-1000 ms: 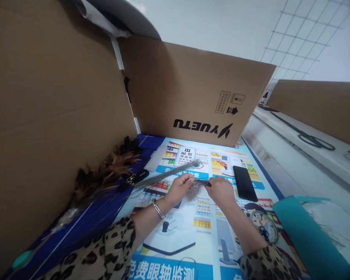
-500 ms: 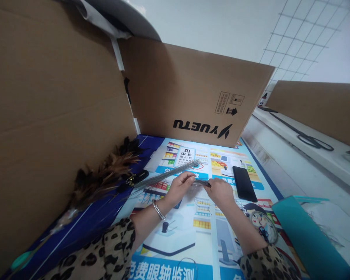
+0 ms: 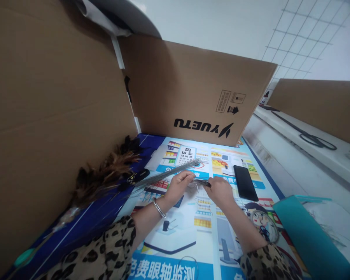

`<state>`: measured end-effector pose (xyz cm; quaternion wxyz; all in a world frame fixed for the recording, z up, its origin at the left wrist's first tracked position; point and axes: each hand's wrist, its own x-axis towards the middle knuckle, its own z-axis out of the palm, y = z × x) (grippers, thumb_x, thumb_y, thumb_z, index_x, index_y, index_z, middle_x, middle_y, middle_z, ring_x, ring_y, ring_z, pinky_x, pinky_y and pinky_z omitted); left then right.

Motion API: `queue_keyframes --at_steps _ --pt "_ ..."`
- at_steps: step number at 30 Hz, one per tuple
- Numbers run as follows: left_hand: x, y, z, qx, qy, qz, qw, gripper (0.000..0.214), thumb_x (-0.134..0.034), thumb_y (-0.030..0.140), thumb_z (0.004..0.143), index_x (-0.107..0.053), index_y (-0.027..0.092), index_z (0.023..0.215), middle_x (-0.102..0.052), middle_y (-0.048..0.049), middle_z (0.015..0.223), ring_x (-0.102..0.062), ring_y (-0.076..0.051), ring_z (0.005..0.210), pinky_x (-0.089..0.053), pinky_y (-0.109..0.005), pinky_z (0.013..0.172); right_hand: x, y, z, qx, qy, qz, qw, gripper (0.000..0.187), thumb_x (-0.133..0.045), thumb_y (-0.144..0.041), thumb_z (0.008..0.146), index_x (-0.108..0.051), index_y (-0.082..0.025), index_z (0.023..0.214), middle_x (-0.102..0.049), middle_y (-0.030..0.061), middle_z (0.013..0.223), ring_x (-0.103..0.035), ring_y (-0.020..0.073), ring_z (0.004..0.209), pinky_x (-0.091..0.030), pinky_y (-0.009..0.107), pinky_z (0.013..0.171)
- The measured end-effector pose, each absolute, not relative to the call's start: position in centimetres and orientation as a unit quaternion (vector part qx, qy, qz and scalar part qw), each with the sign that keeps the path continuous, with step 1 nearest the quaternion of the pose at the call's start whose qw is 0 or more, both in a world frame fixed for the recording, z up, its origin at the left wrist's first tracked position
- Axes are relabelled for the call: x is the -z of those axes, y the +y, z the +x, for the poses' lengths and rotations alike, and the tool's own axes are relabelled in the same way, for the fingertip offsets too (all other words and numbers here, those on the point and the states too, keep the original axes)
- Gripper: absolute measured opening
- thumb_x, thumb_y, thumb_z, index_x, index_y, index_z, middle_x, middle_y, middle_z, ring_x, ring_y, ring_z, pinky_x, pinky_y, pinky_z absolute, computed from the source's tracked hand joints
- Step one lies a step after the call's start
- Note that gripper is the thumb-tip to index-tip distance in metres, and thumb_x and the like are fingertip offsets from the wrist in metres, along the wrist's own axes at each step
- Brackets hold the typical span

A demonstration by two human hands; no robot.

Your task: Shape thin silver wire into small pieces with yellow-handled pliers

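My left hand [image 3: 181, 186], with a silver bangle at its wrist, is closed, thumb and fingertips pinching a thin piece of shiny wire [image 3: 196, 187]. My right hand [image 3: 220, 191] is wrapped round a small dark tool that looks like pliers [image 3: 203, 182]. The tool's slim jaws point left and meet the wire at my left fingertips; the exact contact is too small to make out. Just beyond my left hand lies a bundle of straight grey wires [image 3: 170, 173], slanting across the printed table cover [image 3: 175, 229].
At left lie a brown feather duster [image 3: 105, 175] and a black key fob [image 3: 141, 175]. A black phone [image 3: 245, 182], a clear round coil [image 3: 264, 225] and a teal box [image 3: 312, 233] are at right. Cardboard panels [image 3: 192, 85] stand behind and left.
The view has shifted very slightly. My hands keep nearly the same place and hold, and a bit of wire now shows more plainly below my left fingertips.
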<state>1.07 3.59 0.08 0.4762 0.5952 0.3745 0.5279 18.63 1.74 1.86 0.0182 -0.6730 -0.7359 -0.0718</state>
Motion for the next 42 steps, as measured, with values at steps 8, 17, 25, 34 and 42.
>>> queue_keyframes --at_steps 8,17,25,34,42 --pt "-0.38 3.43 1.07 -0.522 0.371 0.604 0.474 0.022 -0.050 0.034 0.080 -0.060 0.014 0.077 -0.056 -0.0011 0.069 -0.050 -0.013 0.068 -0.040 -0.023 0.066 -1.54 1.90 18.77 0.068 -0.758 -0.647 0.043 0.025 -0.046 -0.040 0.080 -0.059 -0.020 0.082 -0.056 0.0052 0.081 -0.049 0.0175 0.081 -0.030 0.026 0.066" --pt "-0.29 3.50 1.18 -0.523 0.365 0.604 0.478 0.021 -0.051 0.032 0.079 -0.062 0.014 0.077 -0.057 -0.0016 0.071 -0.050 -0.013 0.069 -0.040 -0.023 0.066 -1.66 1.82 18.66 0.064 -0.768 -0.636 0.037 0.024 -0.045 -0.039 0.080 -0.059 -0.020 0.080 -0.056 0.0052 0.079 -0.048 0.0175 0.080 -0.028 0.026 0.066" --pt "-0.09 3.61 1.19 -0.520 0.366 0.601 0.485 0.021 -0.052 0.032 0.078 -0.062 0.014 0.076 -0.057 -0.0017 0.070 -0.050 -0.013 0.068 -0.040 -0.023 0.065 -1.50 1.75 18.76 0.082 -0.768 -0.634 0.040 0.022 -0.045 -0.038 0.079 -0.059 -0.021 0.080 -0.057 0.0047 0.078 -0.049 0.0179 0.077 -0.027 0.026 0.063" --pt "-0.07 3.69 1.18 -0.517 0.356 0.598 0.498 0.022 -0.050 0.032 0.080 -0.061 0.013 0.074 -0.057 -0.0016 0.066 -0.052 -0.013 0.066 -0.040 -0.024 0.065 -1.63 1.81 18.66 0.072 -0.759 -0.646 0.029 0.026 -0.044 -0.041 0.079 -0.059 -0.020 0.083 -0.057 0.0057 0.083 -0.048 0.0180 0.082 -0.028 0.026 0.066" --pt "-0.05 3.61 1.20 -0.514 0.357 0.598 0.501 0.022 -0.050 0.032 0.080 -0.060 0.013 0.075 -0.056 -0.0010 0.065 -0.051 -0.013 0.065 -0.039 -0.023 0.063 -1.91 1.64 18.47 0.064 -0.758 -0.649 0.019 0.024 -0.045 -0.039 0.079 -0.060 -0.020 0.083 -0.057 0.0056 0.082 -0.049 0.0181 0.081 -0.029 0.027 0.066"
